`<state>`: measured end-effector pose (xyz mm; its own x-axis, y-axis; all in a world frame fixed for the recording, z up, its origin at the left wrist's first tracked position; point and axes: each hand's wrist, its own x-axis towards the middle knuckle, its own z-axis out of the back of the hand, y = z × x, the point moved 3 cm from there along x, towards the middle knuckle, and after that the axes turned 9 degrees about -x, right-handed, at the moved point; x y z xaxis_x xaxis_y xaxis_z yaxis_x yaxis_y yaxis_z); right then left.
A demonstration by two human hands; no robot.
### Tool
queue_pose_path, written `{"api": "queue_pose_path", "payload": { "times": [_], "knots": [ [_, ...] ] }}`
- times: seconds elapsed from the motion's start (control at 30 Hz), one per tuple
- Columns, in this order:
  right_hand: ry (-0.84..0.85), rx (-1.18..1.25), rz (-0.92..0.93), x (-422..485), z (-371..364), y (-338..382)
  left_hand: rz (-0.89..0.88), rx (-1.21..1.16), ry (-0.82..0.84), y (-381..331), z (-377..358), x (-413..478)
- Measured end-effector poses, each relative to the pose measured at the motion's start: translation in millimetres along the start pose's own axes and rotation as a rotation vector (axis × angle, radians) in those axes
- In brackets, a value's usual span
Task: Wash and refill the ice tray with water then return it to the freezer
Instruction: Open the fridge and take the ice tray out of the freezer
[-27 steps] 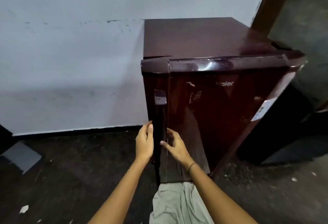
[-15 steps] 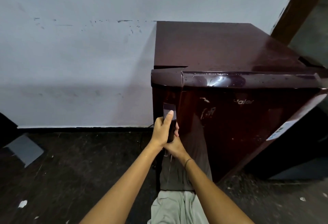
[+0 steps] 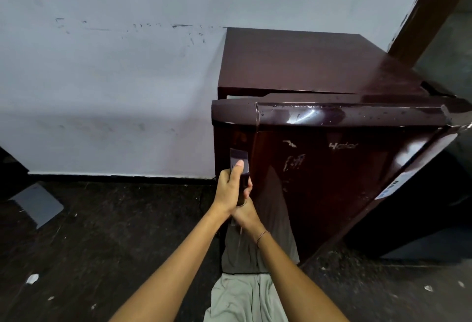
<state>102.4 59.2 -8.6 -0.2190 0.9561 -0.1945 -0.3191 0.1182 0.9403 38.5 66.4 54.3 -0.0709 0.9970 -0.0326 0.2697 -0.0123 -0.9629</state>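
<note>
Wall (image 3: 102, 92), pale and scuffed, is filling the upper left of the view. Floor (image 3: 102, 245), dark and gritty, is meeting it along a black skirting line. Fridge (image 3: 319, 181), small and glossy maroon, is standing at the far edge of the floor with its back to the wall and its door facing the person. Trousers (image 3: 245, 298), pale, are showing at the bottom of the view. Left hand (image 3: 228, 191) is gripping the vertical door handle (image 3: 238, 158) at the door's left edge, thumb lying upward along it. Right hand (image 3: 246, 213) is sitting just below, touching the left, fingers curling round the same handle. Bracelet (image 3: 261, 235), thin, is circling the right wrist. Paper scraps (image 3: 32, 278) are lying towards the floor's near left corner.
</note>
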Motion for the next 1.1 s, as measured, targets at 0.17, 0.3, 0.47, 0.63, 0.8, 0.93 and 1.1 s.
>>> {"api": "queue_pose_path", "payload": {
  "times": [0.17,0.3,0.47,0.63,0.8,0.93,1.1],
  "knots": [
    [-0.01,-0.006,-0.012,-76,11,-14,-0.05,0.026,-0.112,11,-22,-73],
    [-0.036,-0.047,0.019,-124,24,-23,-0.083,0.146,-0.387,12,-38,-131],
    [-0.179,-0.109,0.114,-183,44,-46,-0.354,0.487,-0.591,0,-56,-191],
    [-0.356,-0.198,0.293,-236,64,-59,-0.506,0.292,-0.377,-5,-67,-220],
    [-0.651,-0.228,0.503,-290,91,-19,-0.502,0.211,-0.3,4,-78,-249],
    [-0.791,-0.434,0.672,-326,114,28,-0.539,0.243,-0.306,5,-97,-271],
    [-0.822,-0.782,0.683,-355,127,56,-0.538,0.246,-0.235,8,-128,-292]
  ]
}}
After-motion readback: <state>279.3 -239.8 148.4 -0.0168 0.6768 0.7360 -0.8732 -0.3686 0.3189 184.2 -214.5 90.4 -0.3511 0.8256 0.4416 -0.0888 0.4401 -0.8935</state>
